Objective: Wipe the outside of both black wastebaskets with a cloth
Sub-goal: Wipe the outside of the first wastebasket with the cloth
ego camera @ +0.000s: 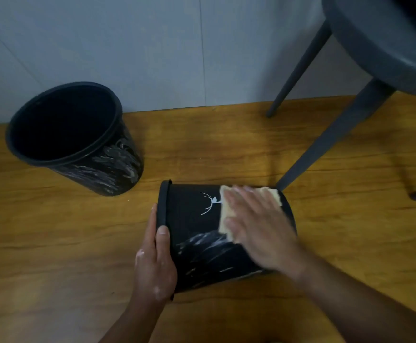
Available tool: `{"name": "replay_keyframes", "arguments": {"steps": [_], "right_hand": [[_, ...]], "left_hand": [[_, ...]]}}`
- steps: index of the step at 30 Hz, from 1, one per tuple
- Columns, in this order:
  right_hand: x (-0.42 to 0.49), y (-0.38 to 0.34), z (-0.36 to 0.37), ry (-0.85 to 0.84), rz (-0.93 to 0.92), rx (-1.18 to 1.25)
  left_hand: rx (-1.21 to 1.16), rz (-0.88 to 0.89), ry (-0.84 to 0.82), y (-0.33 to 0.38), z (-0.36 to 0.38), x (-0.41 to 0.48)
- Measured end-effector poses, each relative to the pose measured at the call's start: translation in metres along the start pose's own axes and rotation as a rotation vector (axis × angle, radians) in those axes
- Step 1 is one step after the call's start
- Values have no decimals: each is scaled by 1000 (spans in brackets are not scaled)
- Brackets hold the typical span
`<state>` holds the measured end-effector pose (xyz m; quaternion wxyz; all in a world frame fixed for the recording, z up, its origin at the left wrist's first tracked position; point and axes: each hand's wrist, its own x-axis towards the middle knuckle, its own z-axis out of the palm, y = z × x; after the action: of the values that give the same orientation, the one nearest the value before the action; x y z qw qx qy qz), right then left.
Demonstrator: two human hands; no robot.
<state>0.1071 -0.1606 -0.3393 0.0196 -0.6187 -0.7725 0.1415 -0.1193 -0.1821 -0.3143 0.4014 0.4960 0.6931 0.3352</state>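
Looks like a plain indoor room, home or office, hard to say. Wood-look floor point(53, 231), grey wall point(127, 45), dark chair point(375, 43).

Wood floor point(226, 149), grey wall point(127, 45), dk grey chair point(375, 45) rt.

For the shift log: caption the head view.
Left hand grips the rim of the tipped wastebasket; right hand presses a yellow cloth on its smeared side.

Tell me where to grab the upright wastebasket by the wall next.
Hook the near rim from above, fingers inside, thumb outside. The wastebasket stands upright with its mouth open, and that grip leaves its smeared outer wall free for the cloth.
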Motion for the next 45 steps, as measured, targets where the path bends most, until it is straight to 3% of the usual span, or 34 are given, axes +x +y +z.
{"name": "replay_keyframes", "arguments": {"steps": [3,6,12,16,22,28,33,39,41,45], "right_hand": [[-13,-36,12,60,-84,15],[-19,-25,16,69,-114,-3],[-23,42,8,53,18,-9],[-28,21,15,159,121,51],[-58,-41,42,173,-80,95],[-45,27,26,171,118,56],[-40,-7,29,222,136,107],[-28,-52,27,101,-186,-24],[-21,-32,19,53,-164,-48],[4,7,1,-25,75,-36]], "left_hand": [[29,2,13,1,-2,3],[30,9,28,0,-4,1],[7,-12,18,-2,-3,2],[4,-20,18,2,0,2],[-4,-37,-3,3,-1,7],[-21,-36,-5,3,-2,8],[-69,-50,-11,4,0,9],[-44,-43,5,1,-4,13],[-43,-36,-13,-1,-5,15],[-50,-23,-17,0,-5,16]]}}
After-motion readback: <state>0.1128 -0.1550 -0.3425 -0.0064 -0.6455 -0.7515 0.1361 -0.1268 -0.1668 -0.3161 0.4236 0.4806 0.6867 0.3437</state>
